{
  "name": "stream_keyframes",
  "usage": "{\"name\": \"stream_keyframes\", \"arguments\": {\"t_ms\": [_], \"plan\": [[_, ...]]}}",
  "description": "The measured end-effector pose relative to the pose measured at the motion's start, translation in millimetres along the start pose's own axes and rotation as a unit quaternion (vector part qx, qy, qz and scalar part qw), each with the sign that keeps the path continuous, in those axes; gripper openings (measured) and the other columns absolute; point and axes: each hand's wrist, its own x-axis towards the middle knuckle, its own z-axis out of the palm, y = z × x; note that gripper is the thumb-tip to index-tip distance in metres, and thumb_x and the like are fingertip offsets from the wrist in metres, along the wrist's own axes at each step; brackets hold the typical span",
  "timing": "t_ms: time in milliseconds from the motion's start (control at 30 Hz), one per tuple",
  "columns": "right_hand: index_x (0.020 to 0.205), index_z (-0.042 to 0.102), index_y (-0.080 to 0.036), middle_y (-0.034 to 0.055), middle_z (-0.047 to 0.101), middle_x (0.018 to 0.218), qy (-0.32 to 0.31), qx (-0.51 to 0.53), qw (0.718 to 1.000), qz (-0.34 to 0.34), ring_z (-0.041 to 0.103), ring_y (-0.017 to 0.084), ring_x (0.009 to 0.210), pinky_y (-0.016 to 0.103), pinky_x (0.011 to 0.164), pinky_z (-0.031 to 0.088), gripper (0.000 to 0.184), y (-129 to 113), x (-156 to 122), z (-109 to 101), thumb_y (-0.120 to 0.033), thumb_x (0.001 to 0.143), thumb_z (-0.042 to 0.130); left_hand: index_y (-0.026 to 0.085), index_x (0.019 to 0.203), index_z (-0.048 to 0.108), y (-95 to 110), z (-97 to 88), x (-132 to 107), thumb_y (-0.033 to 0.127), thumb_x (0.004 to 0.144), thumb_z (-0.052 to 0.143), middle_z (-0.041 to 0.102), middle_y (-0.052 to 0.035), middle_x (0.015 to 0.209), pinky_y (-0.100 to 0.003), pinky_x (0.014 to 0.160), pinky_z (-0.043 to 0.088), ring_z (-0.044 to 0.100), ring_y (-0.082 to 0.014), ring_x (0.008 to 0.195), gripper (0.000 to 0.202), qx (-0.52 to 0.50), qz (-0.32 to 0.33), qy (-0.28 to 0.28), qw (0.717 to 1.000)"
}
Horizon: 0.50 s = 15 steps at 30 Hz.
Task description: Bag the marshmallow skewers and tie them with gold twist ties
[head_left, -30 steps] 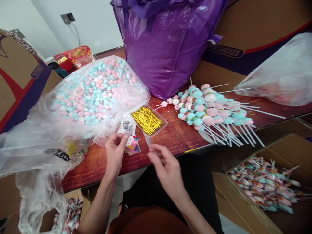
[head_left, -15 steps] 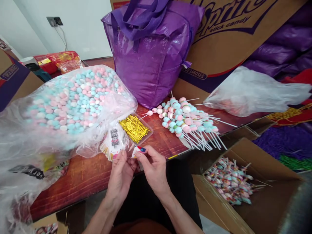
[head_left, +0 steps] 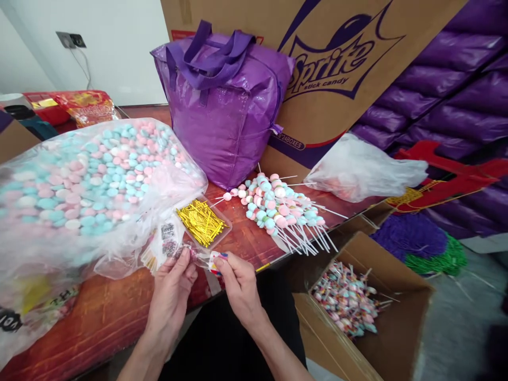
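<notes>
My left hand (head_left: 171,288) and my right hand (head_left: 236,284) are together at the near edge of the red-brown table (head_left: 99,312), both pinching one small clear wrapper bag with a colourful print (head_left: 212,260). Just beyond the left hand lies a stack of the same printed wrapper bags (head_left: 165,244). A clear tray of gold twist ties (head_left: 201,222) sits right behind them. A pile of pink, blue and white candy skewers on white sticks (head_left: 278,209) lies to the right of the tray.
A big clear plastic bag of loose pink and blue candies (head_left: 87,174) covers the table's left. Behind stand a purple tote bag (head_left: 222,111) and a "Sprite stick candy" carton (head_left: 337,58). An open box of wrapped lollipops (head_left: 349,304) sits on the floor at right.
My right hand came in to meet the left, and both now pinch a wrapper bag. The camera view has swung to the right and lifted, showing more of the carton and floor box.
</notes>
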Motion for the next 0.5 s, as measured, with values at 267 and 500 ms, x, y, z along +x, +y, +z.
{"name": "stream_keyframes", "arguments": {"t_ms": [267,500], "plan": [[0.075,0.062,-0.017,0.0051,0.06,0.073,0.179,-0.364,0.909,-0.101,0.053,0.017,0.067,0.03,0.067,0.039,0.034,-16.3,66.3,-56.8,-0.033,0.1,0.045,0.013,0.068,0.067,8.3,1.4,16.3,0.028,0.048,0.096,0.062,0.0033,0.064,-0.013,0.046,0.044,0.052,-0.0045,0.053,0.038,0.001,0.099,0.061,0.993],[0.099,0.074,-0.01,0.0193,0.07,0.089,0.103,-0.622,0.771,0.093,0.065,0.029,0.08,0.038,0.073,0.041,0.027,-21.3,129.8,-97.7,-0.016,0.092,0.049,0.013,0.076,0.067,10.9,-1.5,22.2,0.026,0.052,0.095,0.063,0.0024,0.062,-0.013,0.045,0.045,0.055,-0.006,0.051,0.04,-0.025,0.019,0.066,0.997]]}}
